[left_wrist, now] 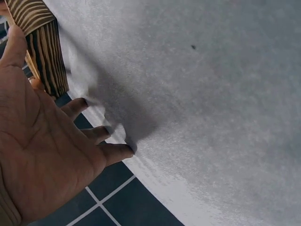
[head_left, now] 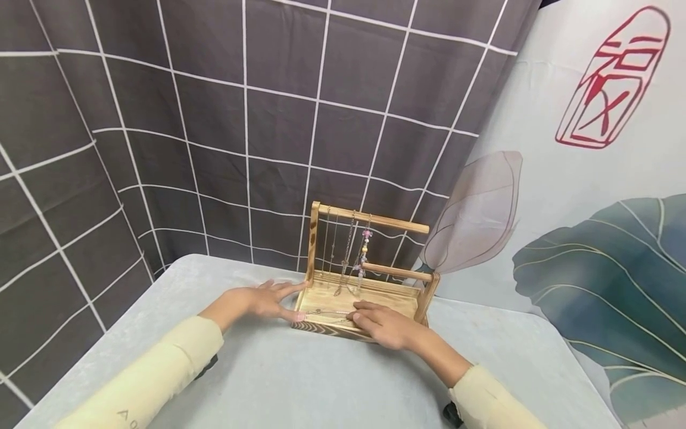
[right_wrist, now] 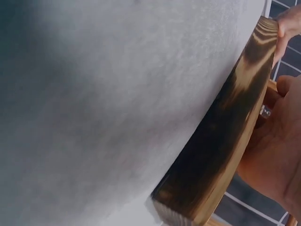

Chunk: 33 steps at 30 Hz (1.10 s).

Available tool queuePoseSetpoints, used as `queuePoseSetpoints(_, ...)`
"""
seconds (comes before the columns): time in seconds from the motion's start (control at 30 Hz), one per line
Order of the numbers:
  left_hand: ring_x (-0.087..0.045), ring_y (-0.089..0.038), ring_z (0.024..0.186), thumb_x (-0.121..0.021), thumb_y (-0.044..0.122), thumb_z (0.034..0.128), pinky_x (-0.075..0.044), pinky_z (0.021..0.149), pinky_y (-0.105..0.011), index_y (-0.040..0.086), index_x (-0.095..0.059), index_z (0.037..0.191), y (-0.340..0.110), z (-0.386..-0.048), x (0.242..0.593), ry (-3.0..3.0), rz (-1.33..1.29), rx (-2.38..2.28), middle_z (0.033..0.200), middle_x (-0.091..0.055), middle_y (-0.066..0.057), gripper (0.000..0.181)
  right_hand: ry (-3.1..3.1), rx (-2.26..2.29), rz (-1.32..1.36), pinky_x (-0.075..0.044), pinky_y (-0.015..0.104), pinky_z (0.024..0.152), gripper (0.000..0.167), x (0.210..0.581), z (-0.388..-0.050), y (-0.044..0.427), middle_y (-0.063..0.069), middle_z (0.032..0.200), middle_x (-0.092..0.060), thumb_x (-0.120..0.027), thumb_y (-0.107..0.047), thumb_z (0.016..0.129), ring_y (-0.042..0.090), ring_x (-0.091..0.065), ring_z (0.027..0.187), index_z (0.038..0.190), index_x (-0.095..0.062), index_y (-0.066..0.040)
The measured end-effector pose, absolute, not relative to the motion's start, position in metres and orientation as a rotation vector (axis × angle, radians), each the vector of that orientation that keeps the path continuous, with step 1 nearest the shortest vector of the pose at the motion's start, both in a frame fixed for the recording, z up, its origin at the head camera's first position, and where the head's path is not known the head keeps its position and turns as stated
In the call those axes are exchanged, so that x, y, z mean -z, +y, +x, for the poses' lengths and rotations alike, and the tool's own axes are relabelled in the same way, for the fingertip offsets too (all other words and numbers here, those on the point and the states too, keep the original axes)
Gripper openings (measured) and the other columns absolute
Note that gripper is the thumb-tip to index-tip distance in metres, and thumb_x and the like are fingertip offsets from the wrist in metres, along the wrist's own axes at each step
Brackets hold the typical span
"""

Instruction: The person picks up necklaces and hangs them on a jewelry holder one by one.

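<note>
A wooden jewelry stand (head_left: 370, 212) with a shallow tray base (head_left: 329, 329) stands on the table. Several necklaces (head_left: 348, 247) hang from its top bar, one with pink and yellow beads (head_left: 366, 241). Another thin necklace (head_left: 327, 312) lies along the tray's front. My left hand (head_left: 268, 300) has its fingers spread at the tray's left end, the thumb on the front corner. Reaching over the front wall, my right hand (head_left: 388, 325) has its fingertips at the lying necklace. In the right wrist view its fingers are partly hidden behind the wall, beside a small shiny piece (right_wrist: 265, 112).
A pale grey cloth covers the table (head_left: 321, 381). Behind it hangs a dark curtain (head_left: 278, 131) with white grid lines. A light hanging (head_left: 589, 179) with leaf shapes and a red emblem is on the right. The stand's lower bar (head_left: 399, 271) crosses above the tray's right side.
</note>
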<state>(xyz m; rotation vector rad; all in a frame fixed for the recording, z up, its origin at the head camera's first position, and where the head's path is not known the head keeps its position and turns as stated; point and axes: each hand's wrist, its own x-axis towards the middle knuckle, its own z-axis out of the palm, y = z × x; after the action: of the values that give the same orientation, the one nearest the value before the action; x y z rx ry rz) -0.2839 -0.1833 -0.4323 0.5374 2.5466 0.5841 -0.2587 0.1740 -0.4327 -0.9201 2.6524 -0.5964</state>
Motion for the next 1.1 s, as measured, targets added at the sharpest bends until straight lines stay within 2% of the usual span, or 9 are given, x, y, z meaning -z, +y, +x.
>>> queuePoseSetpoints(0.13, -0.003, -0.061, 0.173, -0.061, 0.098, 0.0887, -0.003, 0.13, -0.092, 0.049, -0.019, 0.18, -0.183, -0.288, 0.436, 2.564, 0.503, -0.557, 0.191, -0.017, -0.014, 0.112, 2.681, 0.564, -0.843, -0.031, 0.069, 0.139, 0.057, 0.428, -0.255, 0.183, 0.019, 0.177, -0.049, -0.034, -0.042, 0.124, 0.048, -0.041, 0.167, 0.159, -0.066, -0.011)
queuePoseSetpoints(0.23, -0.004, -0.06, 0.174, -0.061, 0.097, 0.0896, -0.003, 0.132, -0.09, 0.047, -0.019, 0.18, -0.183, -0.289, 0.437, 2.571, 0.498, -0.547, 0.191, -0.018, -0.012, 0.112, 2.685, 0.529, -0.771, -0.03, 0.07, 0.138, 0.058, 0.422, -0.254, 0.188, 0.017, 0.178, -0.048, -0.034, -0.045, 0.123, 0.049, -0.04, 0.168, 0.161, -0.065, -0.012)
queuePoseSetpoints(0.37, -0.003, -0.061, 0.173, -0.062, 0.094, 0.0918, -0.003, 0.131, -0.091, 0.046, -0.018, 0.181, -0.185, -0.288, 0.436, 2.563, 0.505, -0.563, 0.191, -0.017, -0.015, 0.111, 2.679, 0.481, -0.691, -0.029, 0.072, 0.138, 0.061, 0.416, -0.254, 0.195, 0.018, 0.18, -0.046, -0.034, -0.048, 0.124, 0.05, -0.037, 0.169, 0.163, -0.062, -0.01)
queuePoseSetpoints(0.4, -0.003, -0.06, 0.174, -0.062, 0.095, 0.0911, -0.003, 0.132, -0.089, 0.048, -0.017, 0.181, -0.185, -0.288, 0.437, 2.565, 0.502, -0.561, 0.191, -0.017, -0.013, 0.111, 2.678, 0.473, -0.675, -0.029, 0.072, 0.138, 0.062, 0.415, -0.255, 0.197, 0.018, 0.18, -0.045, -0.034, -0.048, 0.124, 0.05, -0.037, 0.169, 0.163, -0.061, -0.009)
queuePoseSetpoints(0.6, -0.005, -0.066, 0.171, -0.061, 0.094, 0.0928, -0.004, 0.131, -0.09, 0.042, -0.019, 0.181, -0.188, -0.287, 0.439, 2.564, 0.569, -0.58, 0.189, -0.019, -0.022, 0.111, 2.687, 0.469, -0.662, -0.027, 0.071, 0.139, 0.064, 0.411, -0.258, 0.207, 0.026, 0.179, -0.042, -0.035, -0.044, 0.124, 0.053, -0.033, 0.169, 0.16, -0.059, 0.003)
queuePoseSetpoints(0.8, -0.003, -0.068, 0.17, -0.062, 0.088, 0.0969, -0.002, 0.134, -0.088, 0.039, -0.019, 0.182, -0.186, -0.275, 0.421, 2.545, 0.571, -0.591, 0.188, -0.018, -0.026, 0.107, 2.698, 0.455, -0.659, -0.029, 0.071, 0.138, 0.064, 0.404, -0.262, 0.208, 0.033, 0.176, -0.043, -0.036, -0.04, 0.125, 0.057, -0.034, 0.167, 0.157, -0.06, 0.009)
queuePoseSetpoints(0.87, -0.003, -0.066, 0.171, -0.062, 0.087, 0.0978, -0.002, 0.135, -0.086, 0.038, -0.02, 0.182, -0.185, -0.272, 0.418, 2.547, 0.562, -0.602, 0.188, -0.018, -0.025, 0.106, 2.724, 0.435, -0.688, -0.035, 0.07, 0.136, 0.06, 0.403, -0.264, 0.208, 0.034, 0.169, -0.052, -0.04, -0.037, 0.125, 0.056, -0.044, 0.162, 0.15, -0.066, 0.01)
queuePoseSetpoints(0.97, -0.003, -0.063, 0.172, -0.061, 0.088, 0.0977, -0.001, 0.136, -0.085, 0.04, -0.019, 0.182, -0.183, -0.27, 0.417, 2.554, 0.545, -0.594, 0.19, -0.016, -0.021, 0.106, 2.788, 0.393, -0.76, -0.053, 0.065, 0.121, 0.043, 0.402, -0.266, 0.205, 0.027, 0.142, -0.073, -0.053, -0.028, 0.121, 0.048, -0.068, 0.138, 0.128, -0.078, 0.006)
queuePoseSetpoints(1.1, -0.005, -0.062, 0.173, -0.059, 0.089, 0.0976, -0.004, 0.135, -0.086, 0.042, -0.019, 0.182, -0.181, -0.269, 0.419, 2.565, 0.529, -0.577, 0.191, -0.017, -0.015, 0.105, 2.897, 0.367, -0.826, -0.065, 0.057, 0.101, 0.015, 0.409, -0.269, 0.2, 0.019, 0.115, -0.079, -0.07, -0.008, 0.109, 0.037, -0.077, 0.11, 0.115, -0.078, 0.004)
